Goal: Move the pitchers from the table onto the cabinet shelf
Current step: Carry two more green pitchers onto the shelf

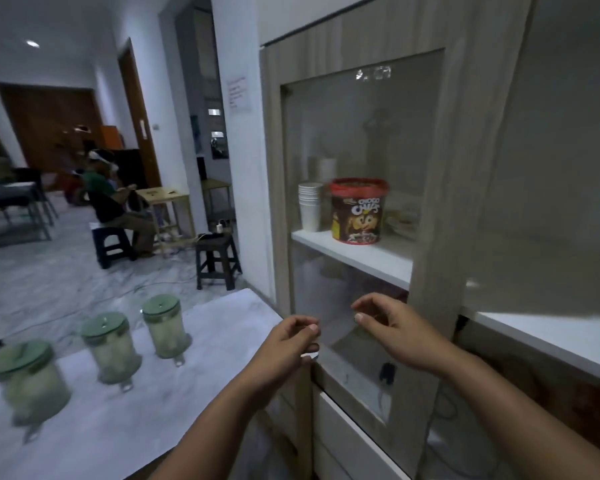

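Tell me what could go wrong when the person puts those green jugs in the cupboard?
The glass door looks swung across the shelf, so a pitcher could bump it. The shelf already holds a stack of paper cups and a cereal tub, so space is tight. The nearest pitcher stands close to the table edge and might get knocked off.

The room is dim and greyish, lit mainly by one recessed ceiling lamp [32, 44] far left. A small glare spot sits on the cabinet's glass door [374, 73]. The three pitchers [111, 344] smear with motion blur, and straight lines bow toward the edges.
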